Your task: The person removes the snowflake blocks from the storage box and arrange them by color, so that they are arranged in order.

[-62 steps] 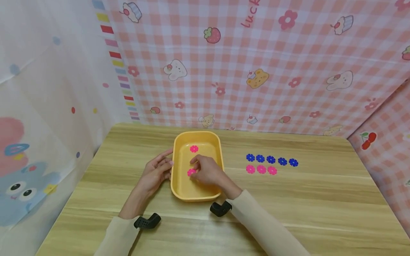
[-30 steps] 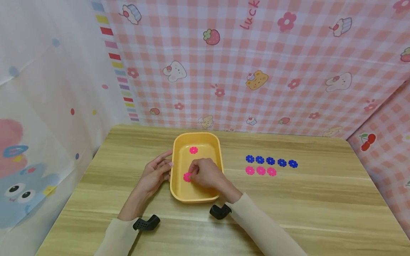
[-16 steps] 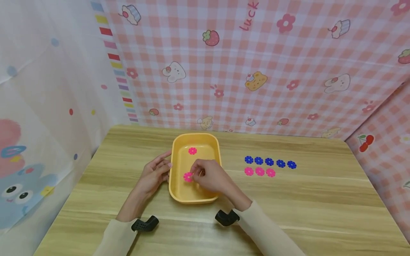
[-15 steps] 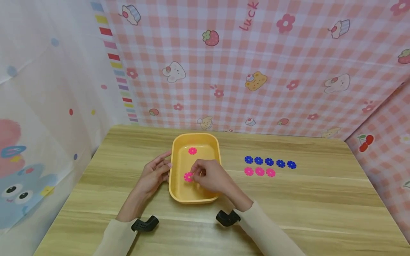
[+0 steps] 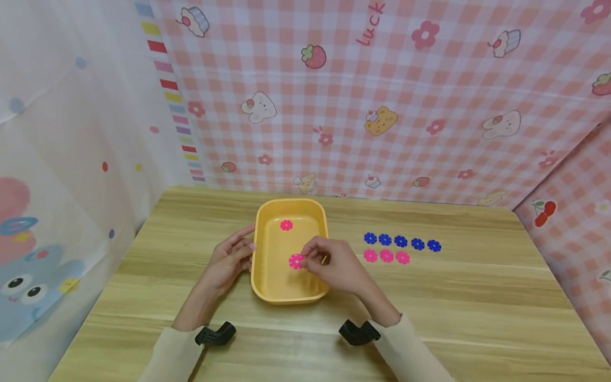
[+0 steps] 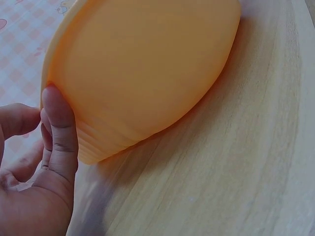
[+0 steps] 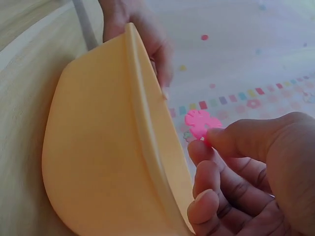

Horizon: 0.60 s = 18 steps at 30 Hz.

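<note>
A yellow tray [image 5: 292, 301] with raised walls stands on the wooden table. Between thumb and index finger, my right hand [image 5: 336, 265] pinches a pink snowflake building disc [image 5: 296, 261], held over the right part of the tray. The right wrist view shows the disc [image 7: 202, 123] upright beyond the tray's rim. Another pink disc [image 5: 286, 225] lies inside, near the far end. My left hand [image 5: 231, 261] rests against the tray's left wall from outside, its thumb at the rim and its fingers loosely extended.
Right of the tray, several blue snowflake discs [image 5: 401, 241] lie in a row on the wooden table [image 5: 453, 297]. A shorter row of three pink discs [image 5: 386, 256] is in front of them. A checked cloth [image 5: 296, 132] hangs behind the table's back edge.
My right hand has taken hold of the nearer pink disc, lifted it and moved it rightward. The left hand has kept its place against the tray.
</note>
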Each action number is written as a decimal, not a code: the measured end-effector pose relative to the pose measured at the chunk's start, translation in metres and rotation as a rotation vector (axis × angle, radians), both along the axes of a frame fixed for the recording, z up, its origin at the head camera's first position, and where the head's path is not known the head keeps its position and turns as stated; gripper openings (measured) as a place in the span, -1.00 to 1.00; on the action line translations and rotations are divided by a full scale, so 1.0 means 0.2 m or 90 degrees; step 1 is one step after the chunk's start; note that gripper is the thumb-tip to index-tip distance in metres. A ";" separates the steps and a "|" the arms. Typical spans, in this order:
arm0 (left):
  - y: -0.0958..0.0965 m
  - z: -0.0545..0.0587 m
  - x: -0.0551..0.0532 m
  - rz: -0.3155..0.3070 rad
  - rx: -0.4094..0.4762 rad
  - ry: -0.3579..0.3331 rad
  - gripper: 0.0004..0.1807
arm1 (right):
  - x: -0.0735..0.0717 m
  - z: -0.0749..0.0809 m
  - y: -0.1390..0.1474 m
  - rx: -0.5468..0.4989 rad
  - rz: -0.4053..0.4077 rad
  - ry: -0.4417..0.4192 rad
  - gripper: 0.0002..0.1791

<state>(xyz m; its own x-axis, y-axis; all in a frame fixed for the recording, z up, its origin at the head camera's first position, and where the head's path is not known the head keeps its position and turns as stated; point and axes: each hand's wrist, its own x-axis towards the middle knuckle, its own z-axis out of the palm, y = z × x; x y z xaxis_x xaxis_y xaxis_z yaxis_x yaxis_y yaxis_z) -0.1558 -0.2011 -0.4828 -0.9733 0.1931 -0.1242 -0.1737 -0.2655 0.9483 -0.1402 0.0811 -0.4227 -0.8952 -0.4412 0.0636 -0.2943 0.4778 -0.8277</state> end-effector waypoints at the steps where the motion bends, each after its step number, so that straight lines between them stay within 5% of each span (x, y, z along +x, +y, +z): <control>1: 0.00 0.00 0.00 -0.001 0.000 0.000 -0.34 | 0.00 0.00 0.01 -0.001 -0.003 0.001 -0.94; 18: 0.00 0.01 0.01 0.004 -0.006 -0.006 -0.36 | -0.02 0.00 0.23 -0.036 -0.083 -0.034 -0.93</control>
<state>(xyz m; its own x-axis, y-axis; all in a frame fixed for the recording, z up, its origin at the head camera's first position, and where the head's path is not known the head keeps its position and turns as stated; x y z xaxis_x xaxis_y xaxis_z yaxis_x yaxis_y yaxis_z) -0.1548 -0.2017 -0.4809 -0.9733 0.1855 -0.1349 -0.1805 -0.2572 0.9493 -0.1437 0.1267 -0.4228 -0.9473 -0.3183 0.0352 -0.1874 0.4617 -0.8670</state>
